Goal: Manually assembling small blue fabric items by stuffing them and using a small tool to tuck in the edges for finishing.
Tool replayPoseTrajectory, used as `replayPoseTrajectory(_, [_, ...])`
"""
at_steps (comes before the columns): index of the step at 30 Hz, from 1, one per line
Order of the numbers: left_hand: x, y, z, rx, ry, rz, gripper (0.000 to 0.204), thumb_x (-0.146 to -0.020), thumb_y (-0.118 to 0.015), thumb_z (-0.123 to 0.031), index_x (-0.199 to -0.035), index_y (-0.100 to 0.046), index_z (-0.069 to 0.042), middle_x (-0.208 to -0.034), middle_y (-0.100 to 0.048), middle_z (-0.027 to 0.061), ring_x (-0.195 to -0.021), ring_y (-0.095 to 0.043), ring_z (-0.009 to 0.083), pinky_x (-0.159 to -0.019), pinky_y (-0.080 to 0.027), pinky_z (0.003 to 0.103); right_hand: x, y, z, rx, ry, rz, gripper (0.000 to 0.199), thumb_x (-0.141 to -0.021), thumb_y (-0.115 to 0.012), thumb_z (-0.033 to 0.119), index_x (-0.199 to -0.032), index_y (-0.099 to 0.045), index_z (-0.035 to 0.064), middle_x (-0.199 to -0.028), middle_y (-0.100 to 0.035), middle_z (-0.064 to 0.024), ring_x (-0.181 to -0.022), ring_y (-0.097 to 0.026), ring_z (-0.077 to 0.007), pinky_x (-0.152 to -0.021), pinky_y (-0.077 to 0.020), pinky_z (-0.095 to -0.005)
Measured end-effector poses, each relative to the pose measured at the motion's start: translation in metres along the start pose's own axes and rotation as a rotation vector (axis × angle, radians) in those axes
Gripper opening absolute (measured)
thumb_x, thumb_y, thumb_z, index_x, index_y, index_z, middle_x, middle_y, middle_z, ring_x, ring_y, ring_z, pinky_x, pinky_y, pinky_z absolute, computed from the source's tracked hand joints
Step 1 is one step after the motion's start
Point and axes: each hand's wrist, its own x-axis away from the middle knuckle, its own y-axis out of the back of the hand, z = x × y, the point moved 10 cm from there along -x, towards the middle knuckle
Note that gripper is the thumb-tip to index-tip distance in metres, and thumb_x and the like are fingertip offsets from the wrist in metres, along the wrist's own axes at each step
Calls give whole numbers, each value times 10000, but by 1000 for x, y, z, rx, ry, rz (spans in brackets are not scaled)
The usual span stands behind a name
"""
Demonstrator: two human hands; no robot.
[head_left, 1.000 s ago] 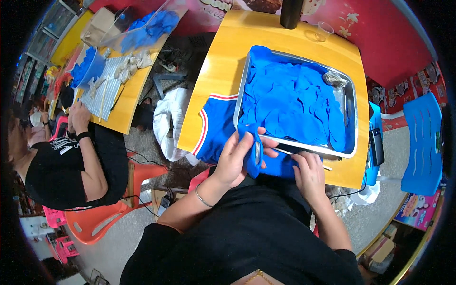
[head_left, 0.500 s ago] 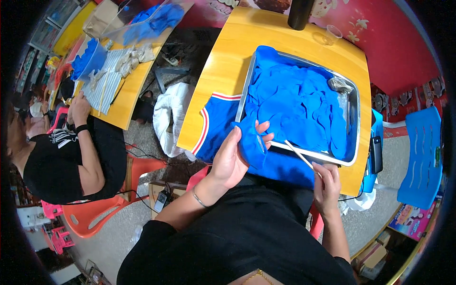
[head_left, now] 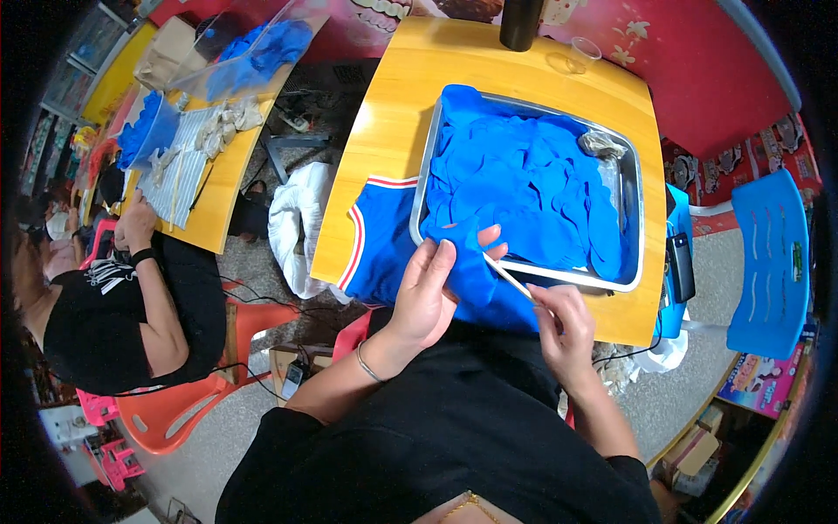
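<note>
A small blue fabric piece [head_left: 470, 266] is held in my left hand [head_left: 421, 307], with the thumb pressed on it and the other fingers behind. My right hand [head_left: 567, 325] pinches a thin pale stick [head_left: 509, 278], whose far tip meets the right side of that piece. Just beyond both hands stands a metal tray [head_left: 636, 249] holding a heap of blue fabric pieces [head_left: 524, 175]. Under the tray's near left part lies a blue garment with red-and-white trim [head_left: 384, 229], spreading over the table's near edge.
A crumpled clear bag [head_left: 602, 144] sits in the tray's far right corner. A dark bottle [head_left: 521, 24] and a clear cup [head_left: 582, 54] stand at the table's far side. To the left, a person [head_left: 113, 306] sits at another table. A blue chair [head_left: 770, 262] stands right.
My right hand has moved left and brought the stick's tip from near the tray's edge to the fabric piece. My left hand still holds the piece. The whole view has shifted slightly.
</note>
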Motion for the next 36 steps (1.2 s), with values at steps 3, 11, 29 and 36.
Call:
replayPoseTrajectory(3, [0, -4, -1, 9, -34, -3, 370, -969, -396, -255, -1290, -380, -71, -1227, -524, 187, -1128, -528, 303, -950, -441, 413, 4, -16, -10, -159, -141, 63, 268, -764, -598, -64, -1019, -624, 15, -816, -573, -123, -751, -566, -239, -659, -458, -324])
replayPoseTrajectory(11, [-3, -6, -14, 2, -173, 50, 302, -953, -446, -185, -1221, -445, -47, -1201, -543, 189, -1113, -540, 303, -940, -453, 439, 2, -10, 4, -1, -14, -15, 234, -789, -614, -33, -1014, -627, 29, -812, -579, -101, -712, -564, -180, -606, -445, -283])
replayPoseTrajectory(29, [2, 6, -41, -290, -400, 30, 299, -924, -508, -115, -1196, -479, 5, -1132, -583, 209, -1022, -595, 266, -914, -460, 400, -6, -28, -2, -143, -198, 210, 160, -828, -582, -7, -987, -599, -18, -910, -639, -130, -767, -606, -171, -666, -472, -279])
replayPoseTrajectory(36, [-3, 1, -33, -261, -335, 27, 363, -938, -484, -149, -1259, -424, 9, -1152, -574, 199, -1024, -594, 256, -906, -466, 384, 23, -74, -19, -930, -586, 290, 209, -901, -528, 79, -1102, -524, 24, -834, -537, -6, -614, -424, -39, -515, -339, -193])
